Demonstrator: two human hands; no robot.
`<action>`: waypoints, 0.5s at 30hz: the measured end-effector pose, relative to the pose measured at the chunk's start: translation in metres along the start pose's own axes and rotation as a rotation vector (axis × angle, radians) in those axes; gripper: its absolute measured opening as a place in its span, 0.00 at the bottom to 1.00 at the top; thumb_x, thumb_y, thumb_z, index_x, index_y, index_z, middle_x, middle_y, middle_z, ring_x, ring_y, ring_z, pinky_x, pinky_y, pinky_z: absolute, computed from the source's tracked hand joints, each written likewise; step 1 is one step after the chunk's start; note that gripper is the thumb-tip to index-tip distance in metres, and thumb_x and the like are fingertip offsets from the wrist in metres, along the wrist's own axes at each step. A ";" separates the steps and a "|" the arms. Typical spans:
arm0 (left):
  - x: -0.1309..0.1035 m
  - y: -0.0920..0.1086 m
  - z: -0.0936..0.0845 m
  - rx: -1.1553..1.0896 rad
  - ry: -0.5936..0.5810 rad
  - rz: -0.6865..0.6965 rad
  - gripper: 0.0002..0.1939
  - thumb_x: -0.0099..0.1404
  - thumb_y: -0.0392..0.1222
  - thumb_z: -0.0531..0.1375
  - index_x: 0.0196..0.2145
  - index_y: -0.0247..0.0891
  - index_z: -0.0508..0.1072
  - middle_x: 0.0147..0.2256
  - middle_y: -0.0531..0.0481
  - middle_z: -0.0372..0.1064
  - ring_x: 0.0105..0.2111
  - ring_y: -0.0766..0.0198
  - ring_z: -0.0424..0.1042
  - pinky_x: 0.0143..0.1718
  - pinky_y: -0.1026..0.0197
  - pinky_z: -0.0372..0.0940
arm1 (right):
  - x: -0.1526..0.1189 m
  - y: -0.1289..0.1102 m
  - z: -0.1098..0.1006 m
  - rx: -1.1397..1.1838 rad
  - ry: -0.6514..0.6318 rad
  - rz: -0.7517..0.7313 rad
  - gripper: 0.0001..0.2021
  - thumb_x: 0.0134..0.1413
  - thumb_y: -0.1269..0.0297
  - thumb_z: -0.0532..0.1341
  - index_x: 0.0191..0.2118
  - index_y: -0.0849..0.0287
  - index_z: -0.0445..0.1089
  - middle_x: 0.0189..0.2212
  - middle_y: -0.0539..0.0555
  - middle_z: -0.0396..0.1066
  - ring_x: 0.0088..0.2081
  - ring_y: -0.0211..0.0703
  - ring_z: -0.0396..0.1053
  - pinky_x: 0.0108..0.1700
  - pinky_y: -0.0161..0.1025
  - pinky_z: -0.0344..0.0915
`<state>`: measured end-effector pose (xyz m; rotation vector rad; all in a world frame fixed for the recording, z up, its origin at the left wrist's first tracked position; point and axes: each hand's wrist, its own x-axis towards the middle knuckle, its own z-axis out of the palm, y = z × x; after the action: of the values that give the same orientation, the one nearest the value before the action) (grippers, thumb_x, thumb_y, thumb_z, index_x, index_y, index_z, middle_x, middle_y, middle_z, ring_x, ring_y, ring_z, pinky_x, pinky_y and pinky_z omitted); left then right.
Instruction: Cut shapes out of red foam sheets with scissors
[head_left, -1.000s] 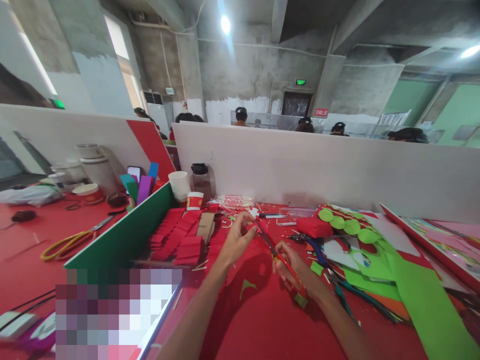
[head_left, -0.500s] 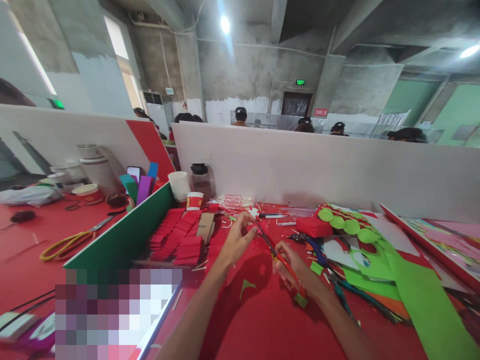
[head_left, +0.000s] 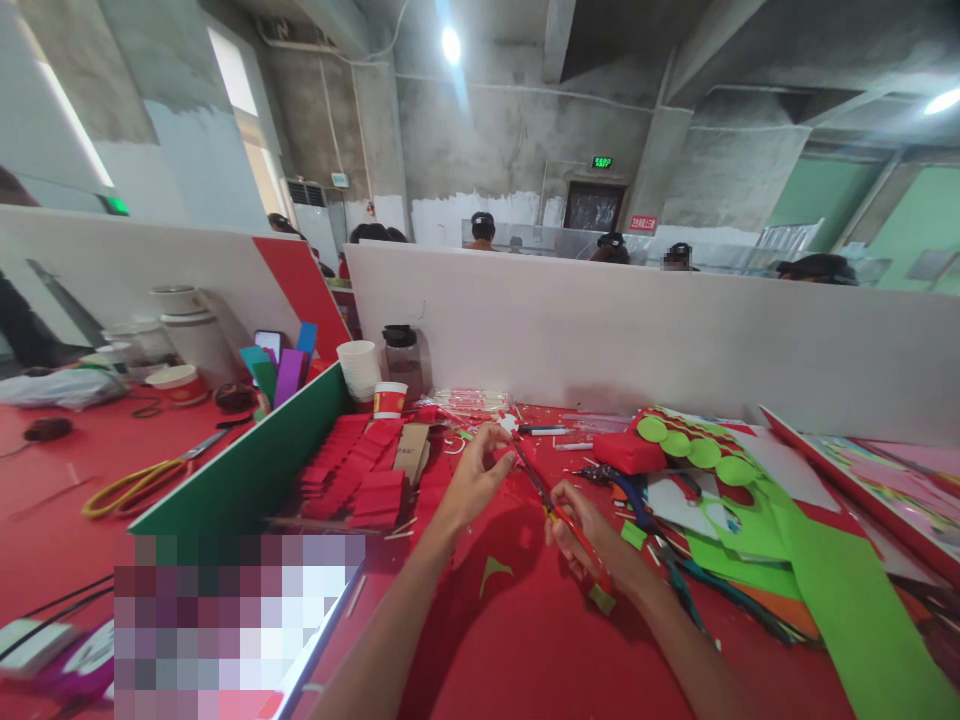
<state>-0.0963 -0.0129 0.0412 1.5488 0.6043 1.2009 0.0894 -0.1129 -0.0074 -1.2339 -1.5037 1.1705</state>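
Red tabletop, white partition behind. Scissors right of the green divider, blades close by the left hand; a slip could nick its fingertips. Left thumb and forefinger narrowly spaced; cannot tell if anything's pinched. Right hand curled round scissor handles.

Left of the green divider there is one pair of yellow-handled scissors, one flask, one phone and one red-and-white bowl. Right of the divider are one pair of red-handled scissors, two pens, four green discs, one dark-lidded bottle, one red-and-white cup and one stack of white cups, its number unclear. The red strips just right of the divider overlap too much to count.
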 end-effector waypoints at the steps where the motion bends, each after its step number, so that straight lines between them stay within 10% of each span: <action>1: 0.000 0.000 0.000 -0.001 -0.003 -0.001 0.11 0.62 0.44 0.63 0.38 0.41 0.66 0.34 0.54 0.67 0.35 0.64 0.70 0.38 0.64 0.65 | 0.000 0.001 0.000 0.004 0.000 -0.004 0.19 0.60 0.41 0.59 0.41 0.50 0.54 0.27 0.40 0.62 0.14 0.27 0.55 0.16 0.27 0.57; 15: 0.000 0.000 0.000 -0.006 -0.017 0.006 0.12 0.61 0.47 0.63 0.39 0.41 0.66 0.34 0.54 0.67 0.34 0.64 0.70 0.39 0.63 0.65 | 0.008 0.012 -0.002 0.133 -0.005 0.040 0.15 0.58 0.48 0.59 0.39 0.50 0.54 0.27 0.39 0.66 0.10 0.27 0.55 0.11 0.28 0.56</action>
<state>-0.0963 -0.0126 0.0417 1.5546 0.5848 1.1919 0.0920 -0.1040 -0.0185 -1.1766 -1.3867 1.2803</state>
